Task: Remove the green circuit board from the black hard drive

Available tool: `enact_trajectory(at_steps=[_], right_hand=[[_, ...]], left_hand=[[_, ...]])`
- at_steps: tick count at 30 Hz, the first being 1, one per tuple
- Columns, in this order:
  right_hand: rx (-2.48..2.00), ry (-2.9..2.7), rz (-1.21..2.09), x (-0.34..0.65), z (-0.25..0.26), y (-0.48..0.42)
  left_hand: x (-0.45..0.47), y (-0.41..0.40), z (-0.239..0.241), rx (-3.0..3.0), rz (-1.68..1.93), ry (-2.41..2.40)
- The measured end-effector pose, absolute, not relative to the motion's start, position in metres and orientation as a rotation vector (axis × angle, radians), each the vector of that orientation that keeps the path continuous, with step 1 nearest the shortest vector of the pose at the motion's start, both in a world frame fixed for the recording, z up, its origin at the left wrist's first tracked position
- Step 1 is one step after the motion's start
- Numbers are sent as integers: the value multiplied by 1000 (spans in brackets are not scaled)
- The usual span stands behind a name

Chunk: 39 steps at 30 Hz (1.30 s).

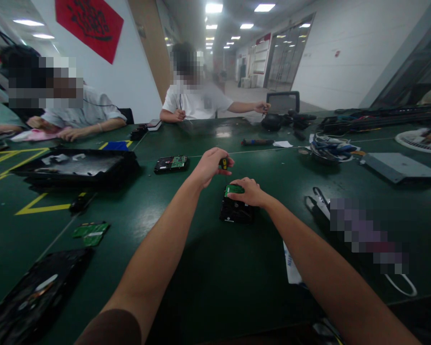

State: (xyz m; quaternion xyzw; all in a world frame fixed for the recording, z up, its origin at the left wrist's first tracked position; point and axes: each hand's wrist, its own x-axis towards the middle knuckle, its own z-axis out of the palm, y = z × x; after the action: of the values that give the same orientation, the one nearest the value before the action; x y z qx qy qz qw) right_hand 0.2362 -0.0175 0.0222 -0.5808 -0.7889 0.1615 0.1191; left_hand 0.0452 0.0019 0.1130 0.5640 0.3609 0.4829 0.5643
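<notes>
In the middle of the green table lies a black hard drive (237,211) with a green circuit board (233,189) at its far end. My right hand (253,192) is closed on the drive from the right, with fingers over the board. Above that far end, my left hand (211,165) grips a screwdriver (223,164) by its black and yellow handle. The thin shaft points down at the board; whether its tip touches a screw is too small to tell.
Another hard drive (171,164) lies beyond my left forearm. To the left are a black tray (82,167), loose green circuit boards (93,232) and a large black drive-like part (39,292). Rightward sit a cable-filled bowl (332,148) and grey box (404,167). People sit opposite.
</notes>
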Motion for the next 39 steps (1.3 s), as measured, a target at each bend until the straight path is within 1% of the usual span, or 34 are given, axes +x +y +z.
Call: enact_trajectory(at_steps=[5, 13, 20, 28, 39], right_hand=[[-1679, -2314, 498, 237, 23, -17], [-1679, -2304, 491, 237, 20, -16], [-1689, -2311, 474, 237, 21, -16], [-1687, -2308, 484, 237, 20, -16], [-1686, -2309, 507, 237, 21, -16]], left_hand=[[44, 4, 113, 1518, 1162, 908], [45, 2, 112, 1337, 1125, 851], [43, 6, 110, 1537, 1183, 930], [45, 2, 112, 1358, 1116, 821], [44, 3, 112, 1521, 1127, 884]])
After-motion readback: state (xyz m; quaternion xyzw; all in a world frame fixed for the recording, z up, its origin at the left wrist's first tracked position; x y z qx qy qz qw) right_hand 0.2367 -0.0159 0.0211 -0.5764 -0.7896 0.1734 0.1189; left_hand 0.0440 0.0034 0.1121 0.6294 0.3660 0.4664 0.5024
